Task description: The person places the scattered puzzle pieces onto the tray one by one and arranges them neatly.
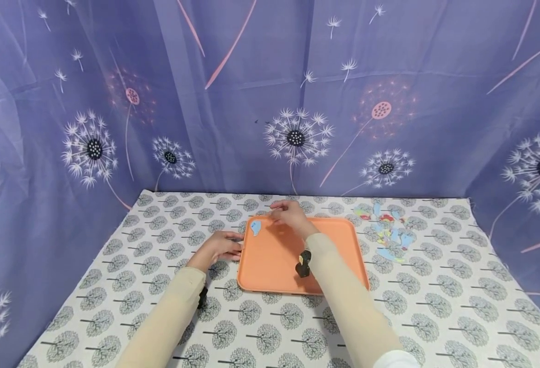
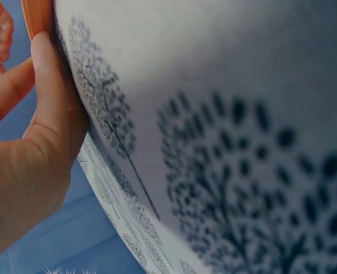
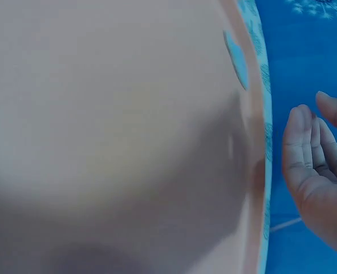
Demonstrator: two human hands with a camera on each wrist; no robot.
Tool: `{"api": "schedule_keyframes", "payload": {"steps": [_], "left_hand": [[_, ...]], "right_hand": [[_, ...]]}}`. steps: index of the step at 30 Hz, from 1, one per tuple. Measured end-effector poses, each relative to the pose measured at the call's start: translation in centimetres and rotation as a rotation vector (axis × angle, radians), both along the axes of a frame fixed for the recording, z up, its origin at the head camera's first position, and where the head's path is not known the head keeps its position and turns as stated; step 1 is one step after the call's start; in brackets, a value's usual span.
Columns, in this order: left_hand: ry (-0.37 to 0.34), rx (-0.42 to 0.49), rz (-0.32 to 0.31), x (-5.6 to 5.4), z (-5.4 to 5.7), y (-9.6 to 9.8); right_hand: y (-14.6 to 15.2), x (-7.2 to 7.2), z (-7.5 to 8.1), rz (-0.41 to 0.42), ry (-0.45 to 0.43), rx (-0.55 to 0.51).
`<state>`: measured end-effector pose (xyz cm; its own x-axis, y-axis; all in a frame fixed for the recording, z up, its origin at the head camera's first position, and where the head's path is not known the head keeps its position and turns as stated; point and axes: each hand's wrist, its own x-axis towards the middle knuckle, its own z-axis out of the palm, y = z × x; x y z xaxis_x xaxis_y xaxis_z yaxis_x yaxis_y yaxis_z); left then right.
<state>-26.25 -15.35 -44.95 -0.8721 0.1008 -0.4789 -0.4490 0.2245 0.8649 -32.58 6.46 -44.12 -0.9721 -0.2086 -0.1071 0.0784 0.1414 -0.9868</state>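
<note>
An orange rectangular tray [image 1: 270, 263] lies flat on the cloth-covered table. One small light-blue flat piece [image 1: 255, 228] rests in its far left corner. My left hand [image 1: 221, 246] is at the tray's left side; in the left wrist view its fingertips touch the orange rim [image 2: 36, 17], with fingers fairly straight. Over the far part of the tray hovers my right hand [image 1: 290, 215]. Its fingers [image 3: 305, 137] are loosely bent in the right wrist view, apart from the tray, with nothing visible between them.
Right of the tray, a loose group of thin flat pieces [image 1: 394, 235] in blue, red and yellow lies on the tree-print cloth [image 1: 270, 337]. A purple dandelion-print curtain [image 1: 233, 128] hangs behind the table and along its sides.
</note>
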Motion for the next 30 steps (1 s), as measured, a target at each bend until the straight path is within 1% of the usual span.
{"api": "schedule_keyframes", "payload": {"steps": [3, 5, 8, 10, 12, 18, 23, 30], "left_hand": [[0.004, -0.001, 0.001, 0.0, -0.1, 0.0], [0.005, -0.001, 0.0, 0.0, -0.1, 0.0], [0.003, 0.0, -0.001, 0.0, -0.1, -0.1], [-0.001, 0.003, -0.001, 0.1, -0.1, -0.1], [-0.003, 0.007, -0.003, 0.1, -0.1, -0.1], [0.008, 0.007, -0.012, -0.1, 0.1, -0.2], [-0.001, -0.002, -0.01, -0.1, 0.2, -0.2], [-0.004, 0.005, -0.001, 0.1, 0.0, -0.1]], "right_hand": [[0.9, -0.3, 0.3, -0.004, 0.023, 0.0], [1.6, 0.1, 1.4, 0.0, 0.025, 0.003], [2.8, 0.1, 1.8, -0.011, 0.035, 0.006], [3.7, 0.3, 2.3, -0.018, 0.04, 0.027], [4.7, -0.2, 1.8, -0.035, 0.063, 0.054], [8.0, -0.6, 2.3, -0.071, 0.106, 0.096], [10.8, -0.8, 2.5, -0.096, 0.132, 0.144], [14.6, -0.3, 2.2, -0.171, 0.145, 0.104]]}}
